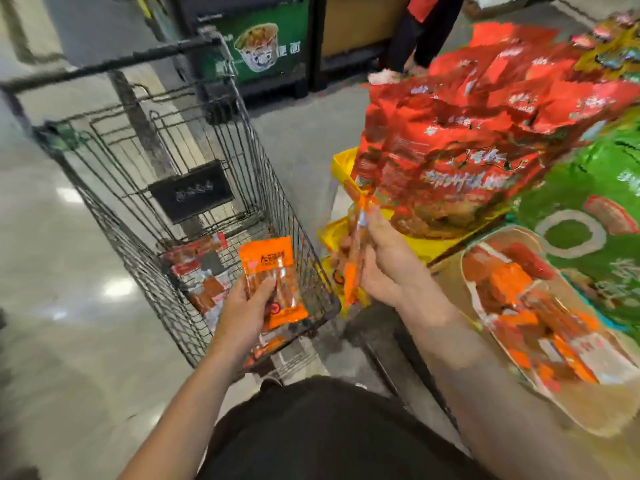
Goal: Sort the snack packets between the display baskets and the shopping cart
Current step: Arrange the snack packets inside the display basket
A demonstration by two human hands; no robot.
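My left hand (247, 311) grips an orange snack packet (273, 271) face up over the near end of the wire shopping cart (239, 140). Beside the cart's near right corner, my right hand (379, 261) grips another orange packet (355, 258) held edge-on. Several reddish-brown packets (201, 271) lie on the cart's floor. At the right, a pale display basket (595, 407) holds several orange packets (530, 313).
Large red snack bags (485, 133) are piled on the display beyond my right hand, over a yellow bin (343, 168). Green bags (595, 216) lie further right. A green noodle display (263, 46) and a person's legs (419, 32) stand past the cart.
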